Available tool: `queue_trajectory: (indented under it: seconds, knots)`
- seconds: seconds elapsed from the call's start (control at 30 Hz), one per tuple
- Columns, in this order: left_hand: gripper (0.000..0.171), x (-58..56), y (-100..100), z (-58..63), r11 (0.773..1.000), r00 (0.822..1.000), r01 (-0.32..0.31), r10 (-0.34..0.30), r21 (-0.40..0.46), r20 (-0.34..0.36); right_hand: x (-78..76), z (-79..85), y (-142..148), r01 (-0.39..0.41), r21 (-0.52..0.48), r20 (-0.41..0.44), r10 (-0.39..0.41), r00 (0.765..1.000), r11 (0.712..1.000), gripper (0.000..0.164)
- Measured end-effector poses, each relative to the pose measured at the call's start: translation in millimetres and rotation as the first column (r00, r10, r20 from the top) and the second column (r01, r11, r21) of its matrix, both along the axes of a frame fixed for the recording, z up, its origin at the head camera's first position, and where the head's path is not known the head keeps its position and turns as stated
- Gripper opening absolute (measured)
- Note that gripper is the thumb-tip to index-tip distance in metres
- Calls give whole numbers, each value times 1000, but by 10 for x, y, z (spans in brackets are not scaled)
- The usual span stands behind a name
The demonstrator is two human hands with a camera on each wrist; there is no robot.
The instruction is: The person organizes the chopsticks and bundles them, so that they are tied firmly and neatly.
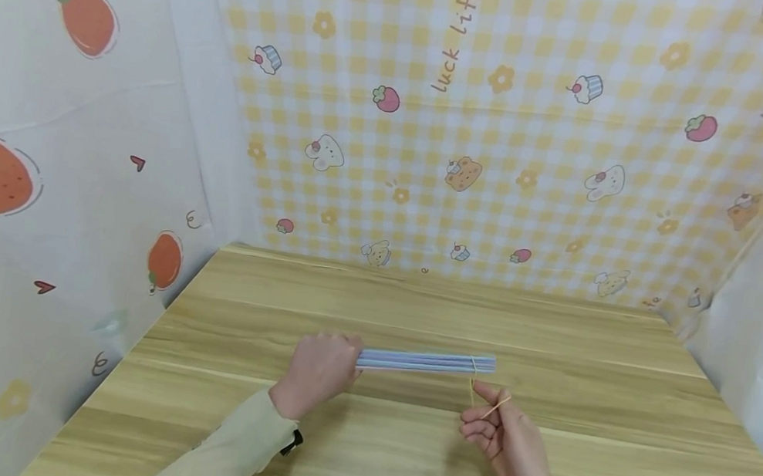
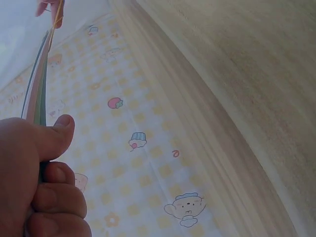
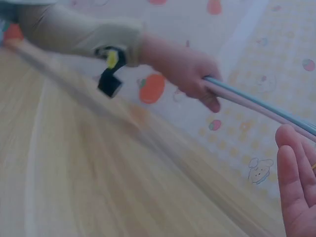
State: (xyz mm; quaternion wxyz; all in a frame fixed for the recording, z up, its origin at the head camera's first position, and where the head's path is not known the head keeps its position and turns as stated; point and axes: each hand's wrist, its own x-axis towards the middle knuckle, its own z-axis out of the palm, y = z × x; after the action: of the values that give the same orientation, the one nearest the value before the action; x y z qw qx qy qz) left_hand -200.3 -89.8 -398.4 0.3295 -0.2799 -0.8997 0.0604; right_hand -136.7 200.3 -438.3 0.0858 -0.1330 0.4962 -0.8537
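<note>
My left hand [image 1: 320, 370] grips one end of a bundle of thin pastel sticks [image 1: 413, 362] in blue, pink and purple tones. The bundle lies nearly level in the head view, its free end pointing right. A thin yellow rubber band [image 1: 496, 407] loops round the sticks near that free end and stretches down to my right hand [image 1: 508, 440]. There it is hooked over the fingers and thumb, just below the bundle. In the left wrist view, my thumb lies along the sticks [image 2: 37, 94] and the fingers curl round them.
Beneath both hands is a wood-grain table [image 1: 401, 449]. A yellow-checked cloth [image 1: 420, 133] hangs behind it, with white printed cloths at the left [image 1: 107, 124] and right. A black strap piece [image 1: 292, 443] sits at the left cuff.
</note>
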Motion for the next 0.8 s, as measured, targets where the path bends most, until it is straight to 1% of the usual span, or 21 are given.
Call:
queue_trajectory:
  seconds: [0.07, 0.13, 0.23, 0.37, 0.5, 0.63, 0.7, 0.8]
  knots:
    - [30, 14, 2, 12, 1000, 1000, 13, -13, -5, -13, -40, 38, 49, -27, -41, 55, 29, 998, 999, 45]
    - [32, 25, 4, 20, 1000, 1000, 25, -25, -10, -11, -83, 79, 97, -57, -53, 77, 61, 995, 997, 45]
    - [35, 29, 4, 24, 999, 999, 38, -38, -21, -3, -143, 134, 155, -98, -44, 81, 101, 992, 994, 43]
    - [38, 26, 5, 25, 997, 998, 62, -62, -38, -10, -195, 190, 205, -146, -22, 70, 147, 987, 989, 45]
    - [39, 25, 12, 30, 996, 996, 81, -82, -44, -22, -218, 235, 220, -133, 67, 68, 129, 989, 989, 45]
    - [38, 20, 16, 22, 995, 996, 85, -86, -46, -23, -233, 256, 201, -95, 169, 85, 82, 993, 981, 35]
    - [38, 15, 16, 16, 995, 996, 86, -87, -49, -16, -238, 253, 191, -94, 193, 94, 77, 993, 977, 31]
    - [38, 6, 17, 7, 995, 996, 89, -89, -51, 1, -241, 237, 178, -112, 195, 96, 94, 991, 974, 28]
